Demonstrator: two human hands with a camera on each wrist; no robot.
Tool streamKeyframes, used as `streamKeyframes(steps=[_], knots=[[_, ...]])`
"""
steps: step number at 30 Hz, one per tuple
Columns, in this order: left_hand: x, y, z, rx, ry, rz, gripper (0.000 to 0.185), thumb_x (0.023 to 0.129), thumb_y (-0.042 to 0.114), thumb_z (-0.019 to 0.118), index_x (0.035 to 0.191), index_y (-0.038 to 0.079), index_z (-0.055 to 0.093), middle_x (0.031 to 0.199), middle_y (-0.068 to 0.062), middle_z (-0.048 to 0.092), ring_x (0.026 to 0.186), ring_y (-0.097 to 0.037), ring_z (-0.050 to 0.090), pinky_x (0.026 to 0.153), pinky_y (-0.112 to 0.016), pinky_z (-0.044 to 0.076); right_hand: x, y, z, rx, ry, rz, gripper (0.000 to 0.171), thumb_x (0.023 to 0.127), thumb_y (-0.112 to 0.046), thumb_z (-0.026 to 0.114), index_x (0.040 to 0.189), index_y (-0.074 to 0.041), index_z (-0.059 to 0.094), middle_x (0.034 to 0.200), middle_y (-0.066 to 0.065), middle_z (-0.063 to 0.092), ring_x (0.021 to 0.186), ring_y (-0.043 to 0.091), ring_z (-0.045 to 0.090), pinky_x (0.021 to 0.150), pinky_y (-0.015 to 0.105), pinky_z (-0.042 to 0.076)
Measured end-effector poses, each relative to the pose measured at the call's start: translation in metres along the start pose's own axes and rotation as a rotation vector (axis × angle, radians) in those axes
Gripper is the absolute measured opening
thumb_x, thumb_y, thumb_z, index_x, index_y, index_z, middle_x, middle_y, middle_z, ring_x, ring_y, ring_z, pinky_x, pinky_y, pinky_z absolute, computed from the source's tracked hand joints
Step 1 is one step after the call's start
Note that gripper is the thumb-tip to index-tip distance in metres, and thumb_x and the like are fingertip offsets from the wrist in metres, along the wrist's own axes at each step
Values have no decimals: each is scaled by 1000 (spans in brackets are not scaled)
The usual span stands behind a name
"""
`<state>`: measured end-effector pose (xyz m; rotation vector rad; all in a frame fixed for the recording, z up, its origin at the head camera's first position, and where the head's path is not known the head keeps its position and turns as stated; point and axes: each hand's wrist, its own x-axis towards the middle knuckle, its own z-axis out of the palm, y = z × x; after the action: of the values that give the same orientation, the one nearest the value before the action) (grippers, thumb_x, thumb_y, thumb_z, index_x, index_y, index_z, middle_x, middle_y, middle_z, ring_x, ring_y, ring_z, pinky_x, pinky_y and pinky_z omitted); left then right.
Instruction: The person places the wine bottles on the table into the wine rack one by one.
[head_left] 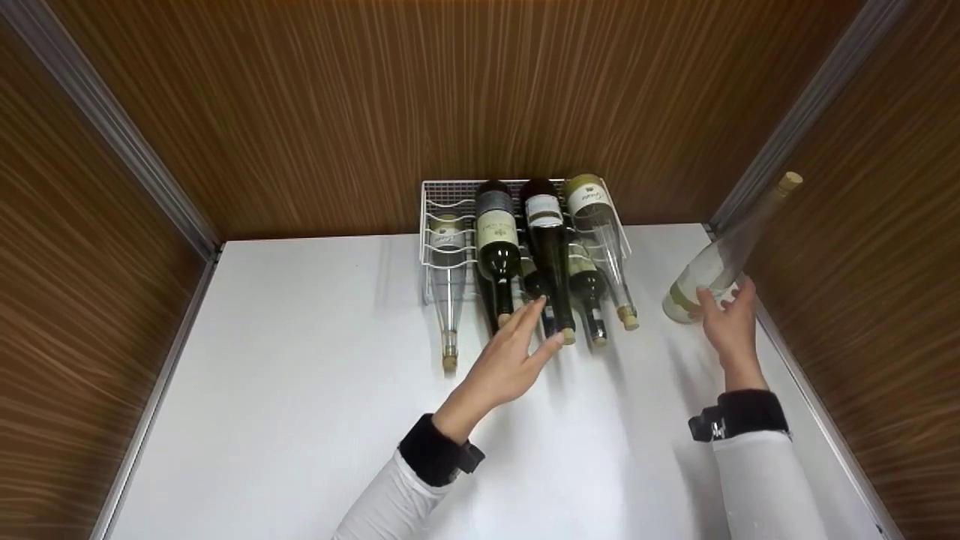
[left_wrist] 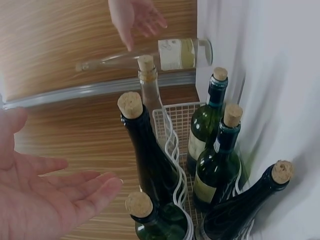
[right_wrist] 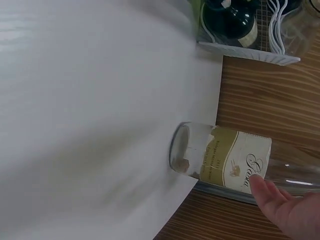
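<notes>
A clear bottle (head_left: 721,253) with a cream label and a cork stands tilted at the right, base on the white table (head_left: 300,390), neck leaning toward the right wall. My right hand (head_left: 727,313) touches its lower part with loose fingers; the right wrist view shows a fingertip (right_wrist: 262,187) on the label of the clear bottle (right_wrist: 225,157). My left hand (head_left: 525,339) reaches with straight fingers to the necks of two dark bottles (head_left: 551,255) in a white wire rack (head_left: 431,225). In the left wrist view, the left hand (left_wrist: 50,195) is an open palm holding nothing.
The rack holds several bottles lying with their corks toward me, including a clear one (head_left: 600,217) at its right and another (head_left: 448,300) at its left. Wooden walls (head_left: 480,97) with metal corner strips close in the table on three sides.
</notes>
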<state>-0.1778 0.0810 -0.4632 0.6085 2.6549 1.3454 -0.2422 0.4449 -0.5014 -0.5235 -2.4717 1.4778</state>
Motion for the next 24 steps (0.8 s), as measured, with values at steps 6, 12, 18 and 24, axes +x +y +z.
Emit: streamKeyframes(steps=[6, 12, 18, 24], knots=[[-3, 3, 6, -21, -32, 3, 75, 99, 64, 37, 158, 22, 21, 160, -5, 23, 144, -26, 24, 114, -49, 25, 23, -20, -7, -13, 3, 49, 89, 99, -45, 47, 156, -9, -12, 161, 21, -5, 147, 34, 5, 118, 44, 12], [-6, 3, 11, -30, -50, 0, 75, 98, 66, 35, 158, 24, 19, 161, -3, 22, 144, -27, 26, 114, -49, 26, 40, -33, -14, -4, -20, 119, 95, 98, -48, 48, 154, -13, -20, 161, 14, -18, 147, 27, -10, 118, 41, 1], [-6, 4, 14, -33, -55, 3, 75, 98, 65, 35, 158, 23, 21, 161, -2, 21, 143, -27, 27, 113, -50, 25, 51, -36, -18, 23, -30, 148, 94, 99, -44, 50, 154, -14, -20, 162, 11, -16, 147, 24, -9, 118, 39, 0], [-7, 5, 14, -35, -61, -3, 76, 97, 67, 34, 158, 24, 20, 161, -2, 21, 142, -29, 29, 112, -52, 26, 59, -37, -15, 2, -5, 153, 89, 99, -38, 51, 157, -11, -11, 163, 13, -8, 148, 26, -3, 118, 38, 4]])
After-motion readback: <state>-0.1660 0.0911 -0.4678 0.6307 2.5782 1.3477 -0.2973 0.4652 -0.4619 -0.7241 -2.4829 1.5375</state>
